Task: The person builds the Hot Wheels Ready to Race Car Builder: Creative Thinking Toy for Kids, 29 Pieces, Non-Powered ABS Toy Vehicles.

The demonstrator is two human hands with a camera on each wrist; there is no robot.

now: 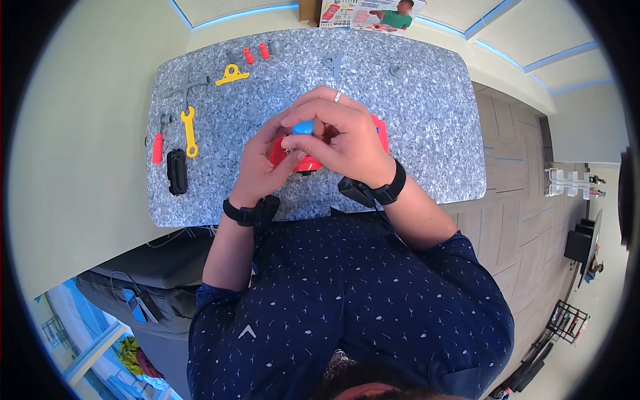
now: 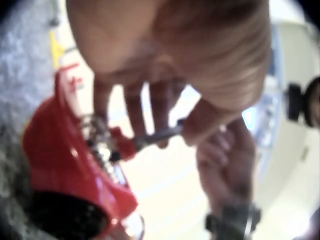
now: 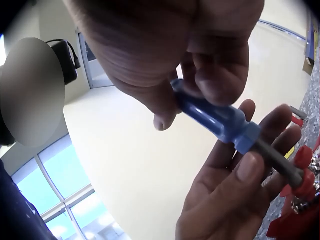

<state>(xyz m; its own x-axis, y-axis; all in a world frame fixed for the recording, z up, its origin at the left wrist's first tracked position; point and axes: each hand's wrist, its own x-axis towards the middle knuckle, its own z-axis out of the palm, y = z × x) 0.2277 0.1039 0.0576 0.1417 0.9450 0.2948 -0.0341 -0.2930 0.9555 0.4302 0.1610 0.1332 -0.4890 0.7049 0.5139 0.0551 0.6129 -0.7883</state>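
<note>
My right hand (image 1: 350, 137) holds a screwdriver by its blue handle (image 3: 212, 119), the thumb on one side and curled fingers on the other. The grey shaft (image 3: 277, 162) slants down to a small red plastic piece (image 2: 124, 145) over the chrome engine part (image 2: 97, 137) of a red toy car (image 2: 62, 145). My left hand (image 1: 257, 163) is cupped about the shaft, its fingers fairly straight behind it and its thumb near the handle's collar. In the head view both hands cover much of the car, and only the handle's blue end shows.
On the speckled table (image 1: 427, 133), a yellow wrench (image 1: 190, 132), a red-handled tool (image 1: 158, 148) and a black case (image 1: 177, 171) lie at the left. Behind them are a yellow bracket (image 1: 231, 75), two red pieces (image 1: 249, 55) and grey parts (image 1: 333, 63). A picture box (image 1: 370, 15) stands beyond the far edge.
</note>
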